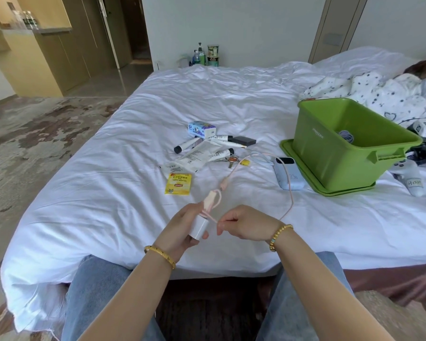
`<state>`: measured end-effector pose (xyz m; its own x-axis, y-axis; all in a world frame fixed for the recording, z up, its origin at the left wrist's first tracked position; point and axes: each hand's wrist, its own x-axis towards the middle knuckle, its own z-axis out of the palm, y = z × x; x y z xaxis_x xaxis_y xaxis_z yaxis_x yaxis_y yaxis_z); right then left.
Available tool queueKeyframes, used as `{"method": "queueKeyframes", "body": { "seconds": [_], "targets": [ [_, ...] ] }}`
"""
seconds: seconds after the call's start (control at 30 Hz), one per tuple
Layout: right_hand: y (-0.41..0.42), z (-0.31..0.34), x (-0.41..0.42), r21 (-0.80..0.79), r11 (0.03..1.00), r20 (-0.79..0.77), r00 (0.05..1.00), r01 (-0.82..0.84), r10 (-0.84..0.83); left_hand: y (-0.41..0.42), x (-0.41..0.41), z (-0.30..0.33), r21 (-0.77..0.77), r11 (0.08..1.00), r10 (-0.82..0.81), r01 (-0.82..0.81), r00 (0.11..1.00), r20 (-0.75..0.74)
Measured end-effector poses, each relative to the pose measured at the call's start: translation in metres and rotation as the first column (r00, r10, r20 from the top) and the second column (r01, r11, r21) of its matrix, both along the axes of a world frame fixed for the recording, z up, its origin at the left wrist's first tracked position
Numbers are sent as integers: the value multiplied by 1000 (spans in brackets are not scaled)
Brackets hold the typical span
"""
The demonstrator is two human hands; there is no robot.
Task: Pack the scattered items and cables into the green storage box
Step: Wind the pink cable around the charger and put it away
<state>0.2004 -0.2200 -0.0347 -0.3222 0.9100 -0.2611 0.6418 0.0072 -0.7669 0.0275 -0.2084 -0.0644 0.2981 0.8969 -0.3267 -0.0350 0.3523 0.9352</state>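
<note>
Over white bed [133,143], left hand [182,230] grips charger [199,227] (right hand [244,225] pinches cable [290,198]).

The left hand [182,227] gripped a white charger [199,227] over the near edge of the bed [133,148], and the right hand [241,226] pinched its pink cable [290,193], which looped out toward a pale blue power bank [288,173]. That lay just beside the green box [335,153], which stood on its lid [293,156] with a coiled cable [346,136] inside. Tubes [187,145], a tea packet [178,184] and keys [232,160] lay scattered mid-bed.
</note>
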Motion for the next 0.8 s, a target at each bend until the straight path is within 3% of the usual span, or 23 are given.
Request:
{"method": "queueKeyframes", "body": {
  "seconds": [0.13, 0.27, 0.4, 0.5, 0.6, 0.7, 0.8],
  "targets": [
    [3, -1, 10, -86, 996, 7, 999, 33, -33, -2, -1, -3, -7, 1000, -21, 21, 999, 27],
    [9, 4, 18, -87, 993, 61, 995, 84, -78, -1, -5, 0, -3, 983, -183, 183, 983, -3],
    [15, 10, 21, -83, 994, 39, 997, 73, -70, -4, -7, 4, 72, 897, -411, 436, 883, -227],
    [18, 13, 15, -35, 985, -65, 983, 169, -171, -4, 1, 7, 84, 846, -434, 527, 771, -465],
    [15, 17, 7, 8, 977, -191, 959, 213, -208, 2, 8, 6, 120, 904, -286, 410, 789, -544],
    [12, 17, -2, 42, 968, -306, 926, 246, -222, 5, 9, 6, 143, 971, -107, 191, 885, -453],
    [10, 12, -13, 54, 973, -292, 935, 225, -200, 7, 11, 7, 140, 990, 24, 23, 945, -325]
  ]
}}
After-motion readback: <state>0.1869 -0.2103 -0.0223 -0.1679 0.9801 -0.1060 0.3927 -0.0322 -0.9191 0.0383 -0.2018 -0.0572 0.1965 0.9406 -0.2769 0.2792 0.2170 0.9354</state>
